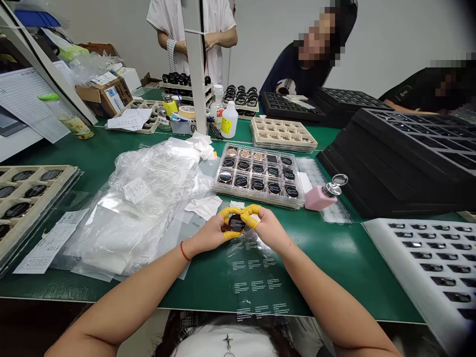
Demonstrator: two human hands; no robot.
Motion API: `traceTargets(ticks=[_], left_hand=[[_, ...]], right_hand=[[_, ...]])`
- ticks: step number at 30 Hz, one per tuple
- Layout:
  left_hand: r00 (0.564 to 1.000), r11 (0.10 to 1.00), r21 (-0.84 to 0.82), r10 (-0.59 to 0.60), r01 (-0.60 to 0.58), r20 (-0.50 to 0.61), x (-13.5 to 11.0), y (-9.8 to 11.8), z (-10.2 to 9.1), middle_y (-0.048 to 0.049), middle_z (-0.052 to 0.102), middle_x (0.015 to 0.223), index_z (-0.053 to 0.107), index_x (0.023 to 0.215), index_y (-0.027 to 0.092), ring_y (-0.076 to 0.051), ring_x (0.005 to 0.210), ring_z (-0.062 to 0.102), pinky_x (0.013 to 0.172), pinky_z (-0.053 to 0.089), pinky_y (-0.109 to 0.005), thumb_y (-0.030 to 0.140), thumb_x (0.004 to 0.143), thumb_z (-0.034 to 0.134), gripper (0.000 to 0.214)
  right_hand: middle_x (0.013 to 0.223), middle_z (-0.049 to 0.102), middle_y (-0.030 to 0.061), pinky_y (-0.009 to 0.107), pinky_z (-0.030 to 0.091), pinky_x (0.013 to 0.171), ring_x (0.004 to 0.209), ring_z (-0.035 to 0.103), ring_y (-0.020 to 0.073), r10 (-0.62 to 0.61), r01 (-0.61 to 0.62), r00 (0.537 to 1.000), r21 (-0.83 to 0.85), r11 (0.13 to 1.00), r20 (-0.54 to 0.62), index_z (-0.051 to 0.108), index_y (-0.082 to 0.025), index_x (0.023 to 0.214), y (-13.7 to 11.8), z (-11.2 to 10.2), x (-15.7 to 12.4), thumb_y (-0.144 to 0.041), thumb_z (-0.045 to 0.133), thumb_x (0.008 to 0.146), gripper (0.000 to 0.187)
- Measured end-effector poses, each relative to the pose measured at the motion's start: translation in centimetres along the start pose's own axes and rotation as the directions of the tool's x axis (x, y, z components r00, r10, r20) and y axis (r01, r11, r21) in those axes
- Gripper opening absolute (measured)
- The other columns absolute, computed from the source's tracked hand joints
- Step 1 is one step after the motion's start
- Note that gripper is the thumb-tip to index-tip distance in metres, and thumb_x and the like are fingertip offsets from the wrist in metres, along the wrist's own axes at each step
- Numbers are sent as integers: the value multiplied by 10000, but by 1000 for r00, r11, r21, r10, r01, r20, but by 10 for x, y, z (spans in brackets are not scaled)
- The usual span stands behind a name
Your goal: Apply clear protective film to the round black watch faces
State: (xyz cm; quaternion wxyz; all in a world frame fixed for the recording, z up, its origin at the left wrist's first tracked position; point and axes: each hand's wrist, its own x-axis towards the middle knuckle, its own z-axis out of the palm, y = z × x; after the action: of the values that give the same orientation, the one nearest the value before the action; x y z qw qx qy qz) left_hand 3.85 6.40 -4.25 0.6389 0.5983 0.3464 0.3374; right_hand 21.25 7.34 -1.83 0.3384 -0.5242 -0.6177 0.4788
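Note:
Both my hands meet over the green table (pixel 334 258), pinching one small round black disc (pixel 236 222) between them. My left hand (pixel 213 231) and my right hand (pixel 266 226) wear yellow finger cots on the fingertips, closed round the disc's rim. A red band circles my left wrist. Just beyond the hands lies a clear tray (pixel 259 174) with rows of similar round parts, some black, some copper-coloured. A clear printed film sheet (pixel 256 277) lies flat under my hands.
A heap of clear plastic bags (pixel 145 203) lies at the left, a pink dispenser bottle (pixel 323 196) at the right. Black trays (pixel 401 153) are stacked at the right, a white foam tray (pixel 427 258) nearer. Three people are behind the table.

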Motion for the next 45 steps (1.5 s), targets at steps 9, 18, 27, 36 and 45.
traceTargets(ticks=[9,18,27,36,45], left_hand=[[1000,1000,-1,1,-1,-6,0,-2,0,-25,628,956,466,1144,231,-162,845,615,797,478,-318,232,751,670,442],[1000,1000,-5,10,-10,-3,1,-1,0,-25,628,966,470,1144,231,-156,846,610,794,478,-310,201,755,662,435],[1000,1000,-28,2,-2,2,1,-3,0,-24,629,971,464,1143,238,-162,858,613,817,479,-337,219,749,673,447],[999,999,-46,-21,20,-24,2,-2,0,-25,608,974,455,1139,235,-163,856,606,814,472,-337,214,742,671,453],[991,1000,-19,-23,21,-128,3,1,-9,-27,570,1003,441,1130,228,-155,903,571,834,457,-309,210,732,664,457]], right_hand=[[861,633,36,324,437,763,853,564,195,-21,20,1000,-45,999,-22,624,-188,769,1,1,-1,-329,568,743,154],[885,628,37,330,433,777,868,562,193,-40,38,999,-99,994,-17,615,-190,743,-1,0,-1,-291,543,751,124],[883,631,33,327,422,797,898,553,195,-59,58,998,-110,992,-12,617,-191,733,0,-1,0,-284,541,755,122],[956,634,48,363,405,851,936,555,211,-171,144,984,-337,930,-54,621,-202,878,1,-10,4,-311,541,792,160],[1018,593,126,329,393,756,943,528,259,-18,116,991,-806,580,129,601,-156,1064,32,-47,21,-157,623,727,337]])
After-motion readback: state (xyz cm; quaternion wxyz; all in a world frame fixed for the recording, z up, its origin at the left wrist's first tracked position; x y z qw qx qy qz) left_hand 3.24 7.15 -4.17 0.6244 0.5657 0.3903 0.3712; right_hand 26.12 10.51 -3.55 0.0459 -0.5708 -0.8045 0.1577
